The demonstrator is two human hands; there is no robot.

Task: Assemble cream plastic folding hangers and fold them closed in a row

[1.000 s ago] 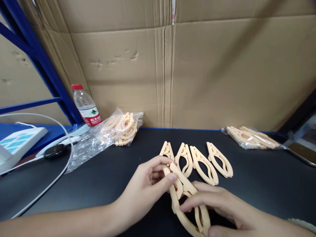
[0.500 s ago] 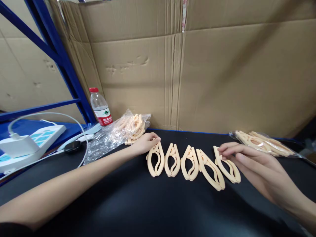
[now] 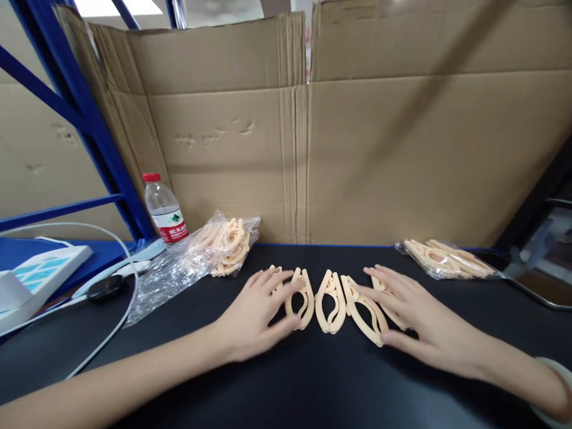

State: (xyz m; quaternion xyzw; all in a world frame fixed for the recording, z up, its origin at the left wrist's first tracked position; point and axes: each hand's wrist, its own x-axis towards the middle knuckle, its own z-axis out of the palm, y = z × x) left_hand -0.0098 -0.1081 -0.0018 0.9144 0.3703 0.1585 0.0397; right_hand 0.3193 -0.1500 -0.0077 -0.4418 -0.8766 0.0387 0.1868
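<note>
Several peach plastic folding hangers (image 3: 331, 295) lie side by side in a row on the black table (image 3: 286, 381). My left hand (image 3: 258, 313) rests flat with spread fingers over the row's left end, covering the leftmost piece. My right hand (image 3: 413, 313) lies flat with fingers stretched over the row's right end, hiding most of the rightmost hanger. Neither hand grips anything; the middle pieces show between them.
An open clear bag of the same hangers (image 3: 223, 241) lies at the back left beside a water bottle (image 3: 164, 208). A sealed bag of hangers (image 3: 447, 259) is at the back right. Cardboard walls (image 3: 357, 155) stand behind. A white device (image 3: 31, 277) and cables sit far left.
Both hands moved inward from the far tips of the row and now press flat on its two ends; the hangers sit closer together. The camera shifted slightly.
</note>
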